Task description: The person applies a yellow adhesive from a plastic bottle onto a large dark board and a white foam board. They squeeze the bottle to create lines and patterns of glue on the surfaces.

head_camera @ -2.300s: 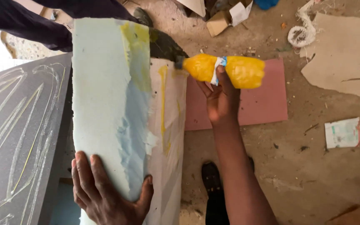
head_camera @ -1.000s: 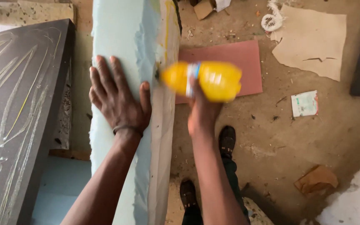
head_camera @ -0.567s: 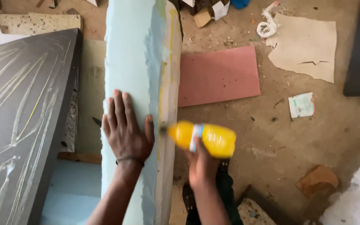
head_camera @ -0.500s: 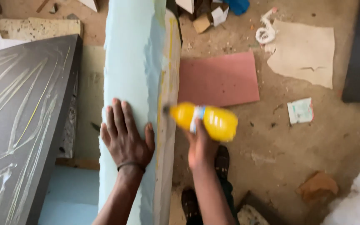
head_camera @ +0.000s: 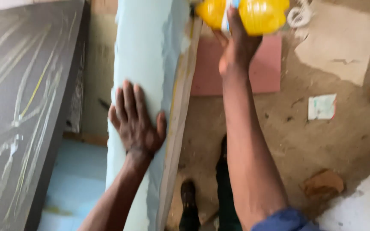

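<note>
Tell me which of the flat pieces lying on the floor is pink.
The rectangular pink sheet under the right hand and its yellow bottle. The large cardboard piece beside it is tan, and the small paper is white and greenish.

Workshop: dirt floor [head_camera: 335, 141], stacked boards [head_camera: 26, 98], scraps [head_camera: 322, 107].

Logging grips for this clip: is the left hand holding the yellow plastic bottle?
No, the left hand lies flat on the pale blue foam slab, while the right hand holds the yellow plastic bottle.
</note>
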